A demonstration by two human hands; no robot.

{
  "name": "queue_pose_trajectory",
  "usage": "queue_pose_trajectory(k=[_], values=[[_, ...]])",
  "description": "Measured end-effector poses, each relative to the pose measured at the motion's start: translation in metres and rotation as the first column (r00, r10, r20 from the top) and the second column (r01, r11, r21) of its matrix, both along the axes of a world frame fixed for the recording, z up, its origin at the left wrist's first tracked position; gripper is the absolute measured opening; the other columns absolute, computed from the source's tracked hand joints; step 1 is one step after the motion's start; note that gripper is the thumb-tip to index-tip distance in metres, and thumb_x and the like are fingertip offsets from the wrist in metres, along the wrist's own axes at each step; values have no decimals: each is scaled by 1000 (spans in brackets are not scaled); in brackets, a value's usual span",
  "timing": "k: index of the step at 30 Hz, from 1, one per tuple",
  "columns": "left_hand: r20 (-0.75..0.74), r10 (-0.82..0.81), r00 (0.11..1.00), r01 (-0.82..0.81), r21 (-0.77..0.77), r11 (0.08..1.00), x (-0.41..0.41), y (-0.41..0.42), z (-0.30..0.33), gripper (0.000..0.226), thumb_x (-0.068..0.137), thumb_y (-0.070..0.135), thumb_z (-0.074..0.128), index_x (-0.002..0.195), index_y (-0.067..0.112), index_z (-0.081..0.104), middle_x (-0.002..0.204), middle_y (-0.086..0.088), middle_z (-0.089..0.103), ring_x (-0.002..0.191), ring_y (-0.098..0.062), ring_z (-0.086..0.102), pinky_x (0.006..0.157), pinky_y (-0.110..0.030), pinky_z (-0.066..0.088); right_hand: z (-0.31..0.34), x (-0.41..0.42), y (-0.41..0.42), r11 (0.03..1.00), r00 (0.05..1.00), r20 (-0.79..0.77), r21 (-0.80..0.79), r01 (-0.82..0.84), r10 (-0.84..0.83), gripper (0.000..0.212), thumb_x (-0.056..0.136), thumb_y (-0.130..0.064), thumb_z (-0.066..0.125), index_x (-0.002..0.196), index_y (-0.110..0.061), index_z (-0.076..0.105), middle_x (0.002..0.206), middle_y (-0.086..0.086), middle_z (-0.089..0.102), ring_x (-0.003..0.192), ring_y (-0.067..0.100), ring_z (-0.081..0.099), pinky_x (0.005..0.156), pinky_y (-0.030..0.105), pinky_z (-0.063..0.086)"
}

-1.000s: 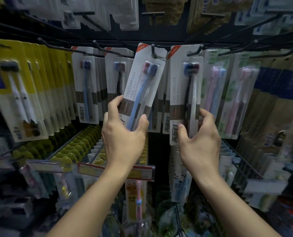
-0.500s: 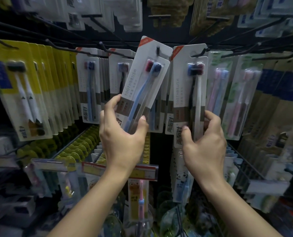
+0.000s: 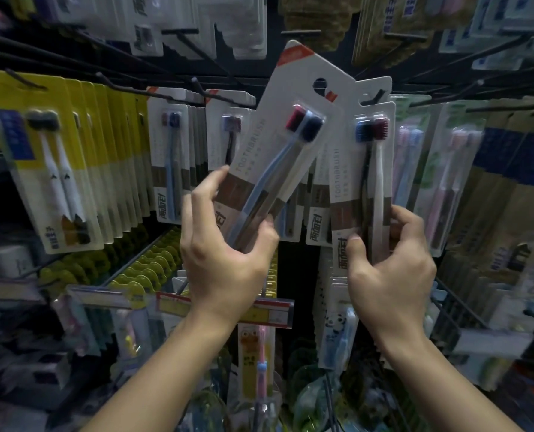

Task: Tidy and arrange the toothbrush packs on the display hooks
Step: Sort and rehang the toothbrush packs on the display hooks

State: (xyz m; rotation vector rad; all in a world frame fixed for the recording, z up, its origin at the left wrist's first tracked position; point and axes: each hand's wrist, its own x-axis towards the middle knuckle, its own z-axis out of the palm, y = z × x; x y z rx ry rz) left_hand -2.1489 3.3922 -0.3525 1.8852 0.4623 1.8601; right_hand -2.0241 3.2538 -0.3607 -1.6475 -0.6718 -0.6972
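My left hand (image 3: 225, 260) has fingers and thumb clamped on the bottom of a white card toothbrush pack (image 3: 286, 145), tilted right, its hang-hole off any hook. My right hand (image 3: 390, 269) pinches a matching white pack (image 3: 363, 169) hanging upright on a black wire hook (image 3: 373, 98). Yellow packs (image 3: 72, 157) crowd the left, pink ones (image 3: 446, 182) the right, so it's tight.

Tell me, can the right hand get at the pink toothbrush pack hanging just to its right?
Probably yes: the pink toothbrush pack hangs uncovered beside the right hand, but that hand grips a white toothbrush pack and must release it first.
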Motion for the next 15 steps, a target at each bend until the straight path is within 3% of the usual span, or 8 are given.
queue_pose_trajectory(k=[3,10,15], values=[[-23,24,999,-22,52,998,-1,-2,-2,71,82,18,87,144,9,52,126,-3,57,115,15,46,94,-3,38,1,-1,-2,1000,1000,23,20,3,-4,53,90,-23,77,136,-12,52,110,3,66,91,21,66,79,31,52],[-15,3,1000,-1,103,995,2,-9,0,71,83,26,87,143,6,55,127,4,58,116,17,48,96,-4,39,3,-3,-6,999,998,66,51,-12,8,53,90,-20,76,136,-9,52,111,7,67,96,26,67,82,46,59],[22,-6,1000,3,117,993,9,-19,2,70,84,31,86,142,5,57,128,1,62,119,13,49,100,-8,41,3,-1,-12,998,991,136,61,8,-16,56,89,-17,77,137,-5,53,115,11,67,100,29,67,84,48,58]])
